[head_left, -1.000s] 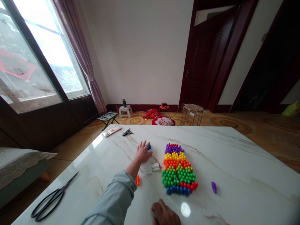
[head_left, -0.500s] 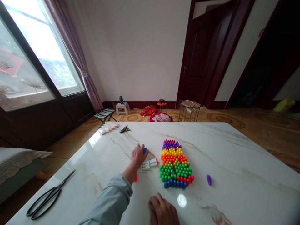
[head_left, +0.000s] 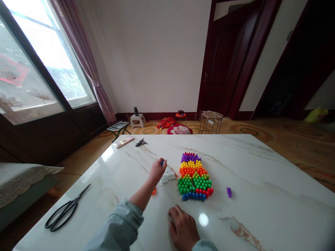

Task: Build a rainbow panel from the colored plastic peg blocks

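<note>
My left hand (head_left: 157,170) reaches out over the white marble table (head_left: 261,181), its fingers closed on a small blue peg (head_left: 162,162). Just right of it lie several white pegs (head_left: 167,177), and beyond them a block of upright pegs (head_left: 195,176) in purple, yellow, orange, green, red and blue rows. An orange peg (head_left: 154,191) lies beside my left forearm. My right hand (head_left: 183,230) rests palm down on the table near the front edge, fingers curled; whether it holds anything is hidden.
A single purple peg (head_left: 229,192) lies right of the block. Black scissors (head_left: 66,209) lie at the left front. A phone (head_left: 124,141) and small black clippers (head_left: 140,142) sit at the far left corner. Stools and a mat stand on the floor beyond.
My left hand, flat on the blue pegs a second ago, has closed and lifted with one blue peg in its fingers. The camera has shifted slightly; my right hand shows more.
</note>
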`<action>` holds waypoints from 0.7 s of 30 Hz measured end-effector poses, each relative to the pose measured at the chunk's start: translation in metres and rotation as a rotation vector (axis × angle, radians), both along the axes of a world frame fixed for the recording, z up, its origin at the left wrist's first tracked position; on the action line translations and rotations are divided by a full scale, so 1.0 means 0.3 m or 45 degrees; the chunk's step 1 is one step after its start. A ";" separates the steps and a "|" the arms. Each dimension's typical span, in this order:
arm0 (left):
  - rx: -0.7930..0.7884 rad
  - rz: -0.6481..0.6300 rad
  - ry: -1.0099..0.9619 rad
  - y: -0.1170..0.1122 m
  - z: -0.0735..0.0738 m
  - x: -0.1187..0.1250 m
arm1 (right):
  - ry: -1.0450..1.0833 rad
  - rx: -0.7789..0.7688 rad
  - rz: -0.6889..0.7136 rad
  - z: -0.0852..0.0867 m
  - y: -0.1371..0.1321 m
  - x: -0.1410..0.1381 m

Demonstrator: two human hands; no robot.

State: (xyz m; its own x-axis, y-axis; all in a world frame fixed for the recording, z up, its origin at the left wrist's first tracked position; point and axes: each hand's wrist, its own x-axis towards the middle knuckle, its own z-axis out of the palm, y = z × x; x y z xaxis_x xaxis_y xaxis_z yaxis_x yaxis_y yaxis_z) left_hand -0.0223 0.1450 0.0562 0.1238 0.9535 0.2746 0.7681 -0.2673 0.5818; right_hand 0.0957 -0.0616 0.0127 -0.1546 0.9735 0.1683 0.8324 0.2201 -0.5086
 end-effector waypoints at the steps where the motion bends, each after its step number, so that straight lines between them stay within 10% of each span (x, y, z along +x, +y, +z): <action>1: -0.027 -0.006 -0.207 -0.047 0.001 0.002 | 0.010 0.000 -0.004 0.005 0.000 0.001; 7: -0.513 -0.052 -0.850 -0.371 -0.067 -0.014 | 0.173 0.046 -0.101 -0.012 0.016 0.016; 16: -0.162 -0.205 0.038 -0.552 -0.114 0.003 | 0.419 0.186 -0.029 -0.026 0.028 0.047; 21: -0.114 -0.199 0.111 -0.574 -0.122 -0.001 | 0.546 0.242 -0.078 -0.032 0.036 0.056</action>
